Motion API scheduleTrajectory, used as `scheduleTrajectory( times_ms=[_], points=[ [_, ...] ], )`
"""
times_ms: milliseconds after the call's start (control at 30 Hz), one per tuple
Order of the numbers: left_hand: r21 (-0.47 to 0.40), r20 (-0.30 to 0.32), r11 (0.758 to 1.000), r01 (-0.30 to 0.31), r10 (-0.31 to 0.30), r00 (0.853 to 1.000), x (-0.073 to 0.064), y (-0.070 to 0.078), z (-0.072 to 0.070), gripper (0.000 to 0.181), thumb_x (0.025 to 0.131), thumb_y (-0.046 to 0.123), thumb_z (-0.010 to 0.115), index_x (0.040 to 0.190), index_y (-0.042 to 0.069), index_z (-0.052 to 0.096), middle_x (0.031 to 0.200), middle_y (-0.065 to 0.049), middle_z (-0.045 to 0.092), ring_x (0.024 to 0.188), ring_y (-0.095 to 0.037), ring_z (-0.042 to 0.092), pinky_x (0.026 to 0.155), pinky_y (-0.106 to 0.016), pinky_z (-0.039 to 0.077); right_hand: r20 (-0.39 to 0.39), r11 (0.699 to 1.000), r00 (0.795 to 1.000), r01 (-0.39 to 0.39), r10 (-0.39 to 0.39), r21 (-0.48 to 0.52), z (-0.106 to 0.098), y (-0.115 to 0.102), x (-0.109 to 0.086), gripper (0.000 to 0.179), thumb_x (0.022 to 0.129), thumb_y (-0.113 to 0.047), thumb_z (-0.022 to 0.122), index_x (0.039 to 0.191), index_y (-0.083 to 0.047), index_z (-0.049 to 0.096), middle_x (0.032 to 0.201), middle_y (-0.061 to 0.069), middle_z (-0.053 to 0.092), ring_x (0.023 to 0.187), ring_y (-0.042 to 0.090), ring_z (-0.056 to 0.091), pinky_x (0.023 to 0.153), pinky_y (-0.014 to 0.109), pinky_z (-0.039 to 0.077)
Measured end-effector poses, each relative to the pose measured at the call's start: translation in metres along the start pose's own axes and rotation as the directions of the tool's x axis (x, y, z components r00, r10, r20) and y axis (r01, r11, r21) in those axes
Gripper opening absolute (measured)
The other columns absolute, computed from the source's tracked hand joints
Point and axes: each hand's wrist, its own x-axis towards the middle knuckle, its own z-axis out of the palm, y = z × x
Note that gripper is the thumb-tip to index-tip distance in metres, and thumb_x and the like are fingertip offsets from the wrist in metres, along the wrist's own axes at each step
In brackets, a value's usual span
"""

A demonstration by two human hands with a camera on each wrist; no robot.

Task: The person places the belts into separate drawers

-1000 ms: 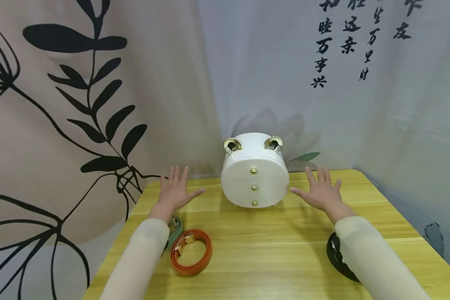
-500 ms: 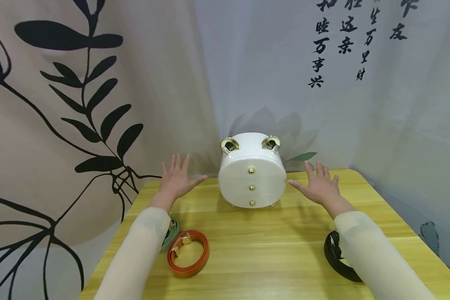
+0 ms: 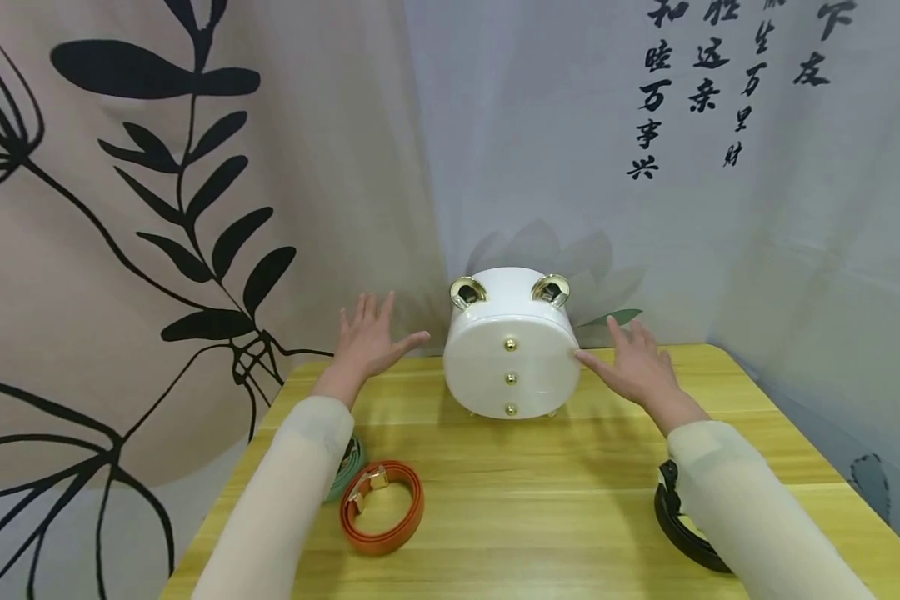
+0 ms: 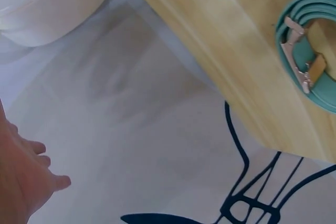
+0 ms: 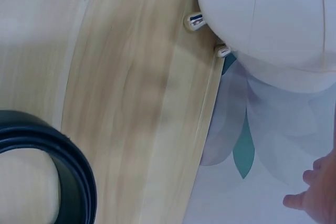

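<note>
A white rounded box [image 3: 478, 367] with three gold knobs and two gold ring-shaped fittings stands at the back of the wooden table. My left hand [image 3: 367, 340] is raised to its left, fingers spread, holding nothing. On the other side my right hand [image 3: 633, 362] is lifted with fingers extended. Its thumb overlaps the box's edge in the head view; whether they touch I cannot tell. An orange coiled belt [image 3: 375, 544] lies at front left, beside a green coiled belt [image 4: 292, 14] partly hidden by my left sleeve. Under my right forearm lies a black coiled belt [image 5: 84, 182], partly covered.
The wooden table [image 3: 517, 517] ends just behind the box. A pale curtain [image 3: 345, 208] printed with dark leaves and characters hangs behind it. Small gold feet [image 5: 195, 22] hold the box above the tabletop.
Both hands have risen and moved inward toward the box, the left more clearly. The box and the coiled belts stay in place; the head view shifts slightly.
</note>
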Motion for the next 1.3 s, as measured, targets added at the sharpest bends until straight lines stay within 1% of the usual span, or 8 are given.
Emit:
scheduleTrajectory(
  times_ms=[300,467,567,733,833,967,1133,1300],
  points=[
    [-0.068,-0.010,0.998,-0.009,0.008,1.000,0.007,0.014,-0.011,0.111,0.082,0.087,0.034,0.160,0.016,0.002,0.164,-0.019,-0.001,0.150,-0.034,-0.007,0.114,-0.061,-0.008,-0.015,0.999,0.999,0.035,-0.034,0.024,-0.006,-0.018,0.002,0.101,0.094,-0.073,0.037,0.158,-0.003,0.004,0.156,0.037,0.006,0.142,0.056,0.010,0.108,0.071,0.017],
    [-0.097,-0.006,0.995,-0.015,0.014,1.000,0.012,0.022,-0.014,0.113,0.081,0.089,0.033,0.160,0.015,0.002,0.164,-0.019,-0.001,0.150,-0.035,-0.007,0.114,-0.061,-0.007,-0.027,0.996,0.999,0.031,-0.029,0.088,-0.009,-0.029,0.002,0.100,0.094,-0.073,0.037,0.158,-0.003,0.005,0.158,0.035,0.007,0.142,0.056,0.011,0.106,0.073,0.020],
    [-0.121,-0.002,0.993,-0.012,0.012,1.000,0.015,0.026,-0.014,0.114,0.080,0.090,0.033,0.160,0.017,-0.001,0.164,-0.019,-0.001,0.150,-0.035,-0.007,0.115,-0.061,-0.005,-0.050,0.991,0.998,0.035,-0.029,0.129,-0.009,-0.034,0.002,0.100,0.094,-0.072,0.039,0.158,-0.003,0.007,0.159,0.032,0.010,0.143,0.053,0.013,0.106,0.072,0.021],
    [-0.166,-0.020,0.986,-0.001,-0.002,1.000,0.019,0.032,-0.018,0.113,0.080,0.087,0.040,0.160,0.019,-0.001,0.164,-0.019,0.005,0.150,-0.035,-0.003,0.116,-0.059,0.000,-0.113,0.974,0.992,0.079,-0.056,0.210,-0.010,-0.044,0.005,0.099,0.094,-0.066,0.050,0.157,0.001,0.014,0.158,0.029,0.018,0.143,0.049,0.019,0.110,0.066,0.021],
    [-0.198,-0.021,0.980,0.003,-0.007,1.000,0.020,0.035,-0.021,0.112,0.082,0.084,0.045,0.160,0.019,0.000,0.164,-0.018,0.007,0.150,-0.036,0.000,0.117,-0.059,0.003,-0.147,0.968,0.987,0.095,-0.061,0.234,-0.011,-0.051,0.006,0.097,0.094,-0.063,0.053,0.156,0.002,0.017,0.157,0.029,0.022,0.142,0.049,0.022,0.110,0.066,0.022],
    [-0.254,-0.005,0.967,0.013,-0.015,1.000,0.022,0.039,-0.022,0.112,0.081,0.083,0.048,0.160,0.020,-0.001,0.165,-0.016,0.006,0.150,-0.036,0.001,0.116,-0.060,0.005,-0.179,0.958,0.983,0.096,-0.048,0.272,-0.012,-0.059,0.007,0.095,0.094,-0.062,0.054,0.156,0.001,0.019,0.156,0.029,0.025,0.141,0.048,0.025,0.109,0.066,0.024],
    [-0.336,0.007,0.942,0.013,-0.012,1.000,0.024,0.043,-0.021,0.111,0.082,0.079,0.053,0.160,0.022,0.000,0.166,-0.010,0.006,0.151,-0.032,0.002,0.116,-0.060,0.010,-0.208,0.925,0.978,0.100,-0.023,0.366,-0.011,-0.070,0.006,0.091,0.093,-0.060,0.057,0.156,-0.001,0.024,0.156,0.026,0.028,0.143,0.044,0.025,0.111,0.062,0.025],
    [-0.431,0.035,0.902,0.024,-0.009,0.999,0.028,0.047,-0.021,0.105,0.086,0.070,0.059,0.160,0.024,0.001,0.166,-0.006,0.004,0.151,-0.031,0.003,0.115,-0.061,0.011,-0.244,0.885,0.970,0.112,0.002,0.451,-0.010,-0.082,0.005,0.084,0.093,-0.054,0.061,0.153,-0.002,0.032,0.149,0.027,0.037,0.131,0.044,0.042,0.104,0.060,0.038]
  ],
)
